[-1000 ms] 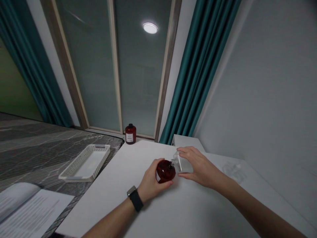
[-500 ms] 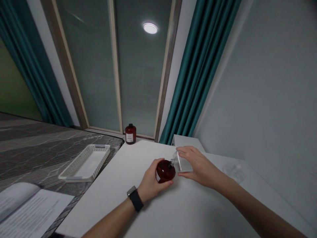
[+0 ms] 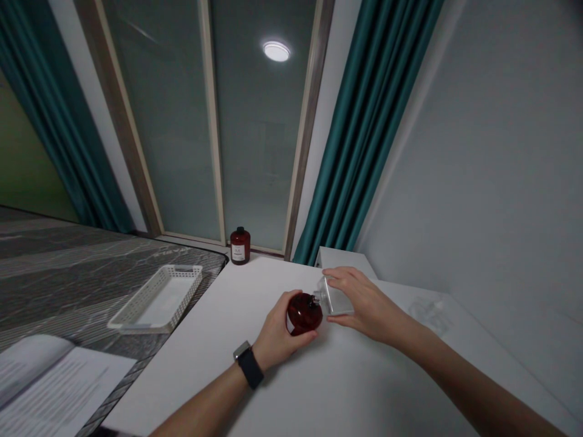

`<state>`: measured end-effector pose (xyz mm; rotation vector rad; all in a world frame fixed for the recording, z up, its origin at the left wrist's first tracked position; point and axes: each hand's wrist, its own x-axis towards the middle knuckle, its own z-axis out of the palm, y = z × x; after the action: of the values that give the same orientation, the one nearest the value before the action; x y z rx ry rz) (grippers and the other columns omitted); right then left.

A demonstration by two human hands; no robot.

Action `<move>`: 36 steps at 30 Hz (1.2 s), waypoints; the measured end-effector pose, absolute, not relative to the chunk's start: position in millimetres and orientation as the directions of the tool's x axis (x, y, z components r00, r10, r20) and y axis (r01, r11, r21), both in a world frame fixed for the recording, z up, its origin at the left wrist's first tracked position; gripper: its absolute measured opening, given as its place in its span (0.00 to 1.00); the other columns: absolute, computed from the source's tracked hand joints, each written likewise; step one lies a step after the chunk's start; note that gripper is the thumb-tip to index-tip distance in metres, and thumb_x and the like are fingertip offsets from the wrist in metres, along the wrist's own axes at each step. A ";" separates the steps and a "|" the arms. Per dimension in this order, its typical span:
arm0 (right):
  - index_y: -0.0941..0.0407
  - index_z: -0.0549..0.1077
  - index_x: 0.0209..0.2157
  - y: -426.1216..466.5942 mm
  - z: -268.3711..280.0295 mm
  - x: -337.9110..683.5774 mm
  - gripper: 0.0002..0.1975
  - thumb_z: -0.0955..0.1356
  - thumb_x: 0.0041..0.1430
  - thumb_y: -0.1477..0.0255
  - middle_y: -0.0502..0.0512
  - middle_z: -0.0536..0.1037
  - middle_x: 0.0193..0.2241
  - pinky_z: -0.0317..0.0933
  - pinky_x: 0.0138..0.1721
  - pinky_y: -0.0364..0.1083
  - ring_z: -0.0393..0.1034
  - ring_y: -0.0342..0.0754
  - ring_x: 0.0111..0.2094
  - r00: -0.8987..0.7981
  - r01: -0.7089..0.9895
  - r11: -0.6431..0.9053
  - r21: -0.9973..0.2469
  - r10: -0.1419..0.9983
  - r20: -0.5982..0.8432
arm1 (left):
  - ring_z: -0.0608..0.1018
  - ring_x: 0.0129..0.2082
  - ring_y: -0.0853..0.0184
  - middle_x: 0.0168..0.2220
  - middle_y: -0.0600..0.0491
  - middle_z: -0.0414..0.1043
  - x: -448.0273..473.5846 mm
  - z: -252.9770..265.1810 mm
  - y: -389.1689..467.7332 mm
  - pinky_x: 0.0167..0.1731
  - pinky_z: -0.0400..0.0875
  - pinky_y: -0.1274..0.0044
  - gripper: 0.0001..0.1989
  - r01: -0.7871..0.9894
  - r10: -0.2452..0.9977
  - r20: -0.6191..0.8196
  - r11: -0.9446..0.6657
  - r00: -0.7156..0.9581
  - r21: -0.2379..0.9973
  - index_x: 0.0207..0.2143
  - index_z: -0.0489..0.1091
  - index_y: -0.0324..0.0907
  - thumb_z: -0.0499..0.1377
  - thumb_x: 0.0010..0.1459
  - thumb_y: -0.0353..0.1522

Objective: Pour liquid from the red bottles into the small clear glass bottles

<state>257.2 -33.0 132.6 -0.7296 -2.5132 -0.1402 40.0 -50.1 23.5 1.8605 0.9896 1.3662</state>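
Observation:
My left hand (image 3: 282,332), with a dark watch on its wrist, is wrapped round a dark red-brown bottle (image 3: 306,315) whose neck points up and right. In my right hand (image 3: 359,297) a clear, square-sided bottle (image 3: 336,298) is gripped between thumb and fingers, tipped on its side. The clear bottle's neck meets the brown bottle's mouth; whether liquid is passing between them I cannot tell. Both bottles are over the white table (image 3: 255,303).
Another brown bottle (image 3: 240,246) with a white label and black cap stands at the table's far left corner. On the grey surface to the left lie a white perforated basket (image 3: 184,303) and an open book (image 3: 68,388). A white box (image 3: 348,260) sits at the back by the curtain (image 3: 368,133).
My right hand and the clear bottle have shifted very slightly. My left hand, the brown bottle and everything around them look the same.

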 end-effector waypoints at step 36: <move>0.53 0.64 0.56 -29.3 135.4 255.6 0.31 0.75 0.51 0.72 0.63 0.72 0.55 0.65 0.54 0.63 0.64 0.59 0.57 -0.754 0.483 0.876 -0.006 0.419 0.505 | 0.73 0.52 0.54 0.52 0.44 0.69 41.5 27.7 -51.5 0.56 0.65 0.61 0.33 0.166 0.869 0.467 -0.491 0.166 0.855 0.54 0.61 0.41 0.68 0.45 0.30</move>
<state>255.6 -29.3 135.4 -0.6557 -2.5390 -0.1695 41.5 -51.5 27.7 1.7903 0.9842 1.3680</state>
